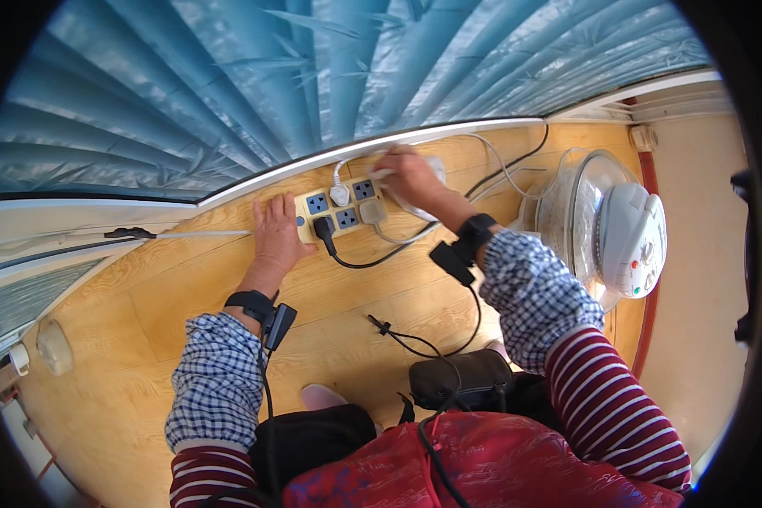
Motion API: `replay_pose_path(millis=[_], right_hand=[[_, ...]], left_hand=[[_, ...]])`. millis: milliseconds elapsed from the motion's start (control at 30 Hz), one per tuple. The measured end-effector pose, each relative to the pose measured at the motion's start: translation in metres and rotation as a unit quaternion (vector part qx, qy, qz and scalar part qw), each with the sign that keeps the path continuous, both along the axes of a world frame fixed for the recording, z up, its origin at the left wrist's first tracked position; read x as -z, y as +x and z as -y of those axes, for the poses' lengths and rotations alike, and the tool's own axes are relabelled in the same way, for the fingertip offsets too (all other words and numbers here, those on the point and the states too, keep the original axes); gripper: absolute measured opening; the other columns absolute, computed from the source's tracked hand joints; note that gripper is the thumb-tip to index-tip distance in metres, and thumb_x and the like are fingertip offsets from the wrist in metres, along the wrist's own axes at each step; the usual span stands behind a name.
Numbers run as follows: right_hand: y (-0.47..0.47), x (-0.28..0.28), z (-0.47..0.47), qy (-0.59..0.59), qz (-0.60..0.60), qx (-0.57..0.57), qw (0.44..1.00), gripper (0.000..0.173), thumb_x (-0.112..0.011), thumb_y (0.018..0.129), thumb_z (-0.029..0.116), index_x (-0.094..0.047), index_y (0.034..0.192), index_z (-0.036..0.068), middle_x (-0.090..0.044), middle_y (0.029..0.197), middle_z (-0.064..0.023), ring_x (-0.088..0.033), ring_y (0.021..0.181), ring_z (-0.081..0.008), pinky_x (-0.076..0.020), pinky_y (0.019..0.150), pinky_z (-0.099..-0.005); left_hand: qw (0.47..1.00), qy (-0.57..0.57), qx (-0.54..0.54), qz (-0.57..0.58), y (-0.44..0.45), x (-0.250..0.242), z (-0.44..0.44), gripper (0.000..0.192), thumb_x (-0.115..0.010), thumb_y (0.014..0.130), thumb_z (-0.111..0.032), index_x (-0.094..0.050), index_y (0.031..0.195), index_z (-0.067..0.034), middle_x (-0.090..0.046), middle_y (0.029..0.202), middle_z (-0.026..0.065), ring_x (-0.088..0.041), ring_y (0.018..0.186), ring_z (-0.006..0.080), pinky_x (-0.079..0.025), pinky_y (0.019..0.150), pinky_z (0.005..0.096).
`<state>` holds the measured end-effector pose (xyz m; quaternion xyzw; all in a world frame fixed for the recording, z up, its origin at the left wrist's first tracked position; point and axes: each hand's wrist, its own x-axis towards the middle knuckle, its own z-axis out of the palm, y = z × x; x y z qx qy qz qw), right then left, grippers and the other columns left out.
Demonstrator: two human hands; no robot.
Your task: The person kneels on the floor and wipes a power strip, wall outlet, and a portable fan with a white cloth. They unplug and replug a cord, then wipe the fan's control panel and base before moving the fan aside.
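On the wood-look floor lies a power strip with blue-grey sockets. A black plug, a white plug and a larger pale plug sit in it. My left hand rests flat at the strip's left end, fingers slightly apart, holding nothing. Beyond the strip's right end, my right hand has its fingers bent around part of a white cloth, slightly blurred. Part of the cloth spreads on the floor beside and under that hand.
A glass-bowl countertop oven with a white lid stands at the right, cords running near it. A blue bamboo-print curtain hangs behind a white frame rail. Near my feet are a black bag and a looped black cable.
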<state>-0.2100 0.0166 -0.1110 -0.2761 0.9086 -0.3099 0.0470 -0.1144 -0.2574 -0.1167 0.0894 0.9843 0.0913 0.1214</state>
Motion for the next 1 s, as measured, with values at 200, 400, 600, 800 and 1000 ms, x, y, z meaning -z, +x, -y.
replay_pose_path(millis=[200,400,600,800,1000], right_hand=[[0.052,0.024,0.014,-0.078,0.047,0.063,0.994,0.027,-0.06,0.078,-0.006,-0.07,0.1,0.006,-0.058,0.105,-0.0158,-0.059,0.093,-0.0348,-0.0498,0.083,-0.0385],[0.07,-0.006,-0.028,0.112,0.274,0.003,0.955,0.021,-0.063,0.077,0.009,-0.074,0.095,0.012,-0.068,0.091,-0.0172,-0.065,0.083,-0.0346,-0.0524,0.077,-0.0388],[0.052,-0.017,0.004,-0.031,0.097,0.14,0.985,0.029,-0.057,0.076,-0.003,-0.07,0.101,0.004,-0.063,0.1,-0.0201,-0.063,0.092,-0.0363,-0.0509,0.084,-0.0374],[0.084,-0.017,-0.004,0.22,0.085,-0.004,0.972,0.024,-0.063,0.073,-0.001,-0.07,0.094,0.007,-0.061,0.1,-0.0158,-0.06,0.096,-0.0342,-0.0511,0.083,-0.0386],[0.069,-0.017,0.003,-0.109,-0.025,-0.077,0.991,0.026,-0.077,0.062,0.002,-0.072,0.084,0.014,-0.059,0.103,-0.0083,-0.057,0.095,-0.032,-0.0483,0.084,-0.0381]], left_hand=[[1.0,-0.014,-0.015,0.017,0.0,-0.001,0.002,0.106,-0.089,0.052,-0.041,-0.036,0.135,0.0,-0.046,0.126,0.0125,-0.042,0.125,0.0274,-0.008,0.116,0.0555],[0.999,-0.026,-0.018,0.004,-0.001,-0.001,-0.003,0.11,-0.09,0.049,-0.041,-0.036,0.136,0.0,-0.048,0.127,0.0125,-0.046,0.124,0.0268,-0.013,0.115,0.057],[1.0,-0.02,-0.016,-0.018,0.001,0.003,-0.003,0.107,-0.089,0.051,-0.04,-0.036,0.135,0.0,-0.047,0.124,0.0123,-0.045,0.122,0.0269,-0.007,0.116,0.0562],[1.0,-0.015,-0.01,-0.017,0.001,0.002,-0.003,0.109,-0.09,0.051,-0.039,-0.035,0.137,0.001,-0.048,0.121,0.0122,-0.046,0.121,0.027,-0.008,0.116,0.0559],[0.999,0.003,-0.011,-0.029,0.003,0.002,-0.002,0.107,-0.09,0.051,-0.038,-0.036,0.135,0.0,-0.048,0.121,0.0124,-0.046,0.121,0.0281,-0.008,0.116,0.0558]])
